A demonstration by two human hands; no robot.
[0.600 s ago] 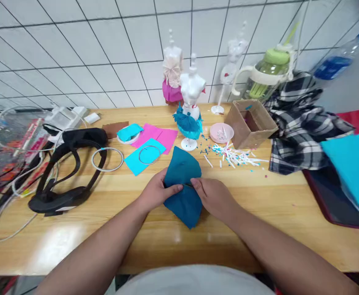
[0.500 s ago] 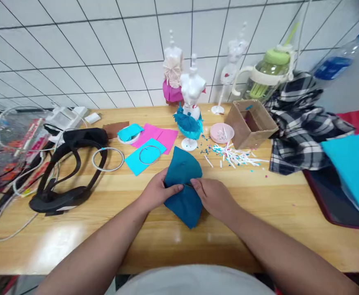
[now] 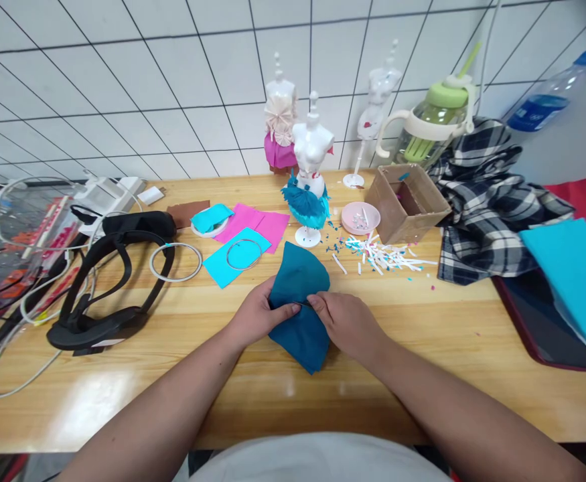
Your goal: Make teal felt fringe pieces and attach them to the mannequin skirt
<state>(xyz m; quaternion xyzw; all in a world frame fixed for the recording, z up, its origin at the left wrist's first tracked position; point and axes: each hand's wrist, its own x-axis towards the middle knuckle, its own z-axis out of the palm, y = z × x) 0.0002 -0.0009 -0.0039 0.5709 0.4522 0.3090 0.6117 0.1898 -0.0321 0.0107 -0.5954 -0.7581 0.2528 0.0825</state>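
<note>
A folded dark teal cloth piece [image 3: 297, 274] is held over the table in front of me, its rounded top upright and its lower corner pointing down. My left hand [image 3: 260, 311] grips its left side, thumb lying across the front and fingers behind. At the cloth's middle, my right hand [image 3: 345, 318] is closed in a pinch of thumb and forefinger. Between the right fingertips and the left thumb tip runs a thin dark sliver [image 3: 306, 304], too small to name surely. Just beyond stands a white dress-form mannequin [image 3: 313, 144] wearing a ruffled teal skirt [image 3: 307, 204].
White paper scraps [image 3: 383, 254] lie by a pink dish [image 3: 360, 218] and a cardboard box [image 3: 407, 204]. To the left are metal hoops [image 3: 175, 262], bright blue sheets [image 3: 222, 263], pink sheets [image 3: 272, 231] and a black headset [image 3: 106, 328]. A plaid cloth [image 3: 483, 201] lies right.
My right fingertips have shifted slightly left and up along the teal cloth, and the thin dark sliver shows more clearly. My left hand keeps its grip. The view has moved slightly.
</note>
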